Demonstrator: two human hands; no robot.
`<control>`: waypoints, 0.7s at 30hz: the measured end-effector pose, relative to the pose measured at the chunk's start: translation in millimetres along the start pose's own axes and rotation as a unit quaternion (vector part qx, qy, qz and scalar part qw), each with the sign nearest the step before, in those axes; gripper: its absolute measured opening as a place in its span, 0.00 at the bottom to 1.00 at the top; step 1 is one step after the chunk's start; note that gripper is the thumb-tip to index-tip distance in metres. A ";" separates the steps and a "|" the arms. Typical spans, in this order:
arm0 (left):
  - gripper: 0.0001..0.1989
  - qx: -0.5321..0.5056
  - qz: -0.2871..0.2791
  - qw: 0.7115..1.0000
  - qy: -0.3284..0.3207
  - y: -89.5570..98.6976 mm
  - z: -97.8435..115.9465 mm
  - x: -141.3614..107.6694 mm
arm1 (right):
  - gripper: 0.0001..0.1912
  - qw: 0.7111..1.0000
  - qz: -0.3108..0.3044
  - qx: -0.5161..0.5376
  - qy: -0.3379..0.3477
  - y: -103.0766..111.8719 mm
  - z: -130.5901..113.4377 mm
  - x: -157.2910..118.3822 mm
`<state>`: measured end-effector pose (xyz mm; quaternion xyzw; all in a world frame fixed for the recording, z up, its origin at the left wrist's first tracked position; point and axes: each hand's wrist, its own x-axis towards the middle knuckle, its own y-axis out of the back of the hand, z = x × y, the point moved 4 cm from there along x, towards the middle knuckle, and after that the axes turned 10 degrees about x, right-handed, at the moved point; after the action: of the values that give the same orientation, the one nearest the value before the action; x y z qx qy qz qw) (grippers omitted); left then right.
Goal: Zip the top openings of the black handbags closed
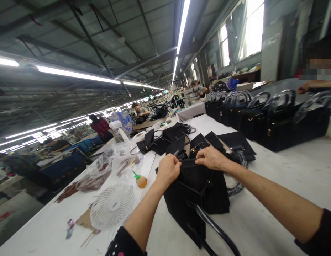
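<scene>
A black handbag (185, 201) lies on the white table in front of me, its handle toward my body. My left hand (168, 170) pinches the far edge of the bag's black material. Close by on the right, my right hand (209, 158) pinches the same edge between thumb and fingers. A black panel hangs between the two hands. Just beyond them lie several more black bags (197, 142), some with gold-coloured clasps, in a loose heap. The inside of the bag I hold is mostly hidden.
A row of black handbags (261, 121) with wrapped handles stands at the right, a person's hand (304, 87) behind it. On the left are a white fan grille (112, 206), a small bottle with a green nozzle (141, 180) and plastic bags of brown strips (97, 174).
</scene>
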<state>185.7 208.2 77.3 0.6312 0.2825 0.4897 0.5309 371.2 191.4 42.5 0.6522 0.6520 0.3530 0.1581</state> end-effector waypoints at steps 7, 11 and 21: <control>0.06 0.006 0.014 1.000 0.001 -6.2 -0.3 1.0 | 0.11 0.998 -0.006 -0.051 -0.019 -0.5 -4.7 2.8; 0.06 0.006 0.021 1.000 0.003 -8.1 -3.5 1.5 | 0.12 0.994 -0.026 -0.100 -0.037 -2.1 -15.6 8.6; 0.05 -0.043 0.034 0.998 -0.013 -0.7 -8.3 -6.4 | 0.11 0.997 -0.025 -0.071 0.031 -20.3 -28.0 15.9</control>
<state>175.9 206.0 74.3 0.6233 0.2328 0.5112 0.5441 336.1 201.6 52.6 0.6114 0.6464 0.4139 0.1924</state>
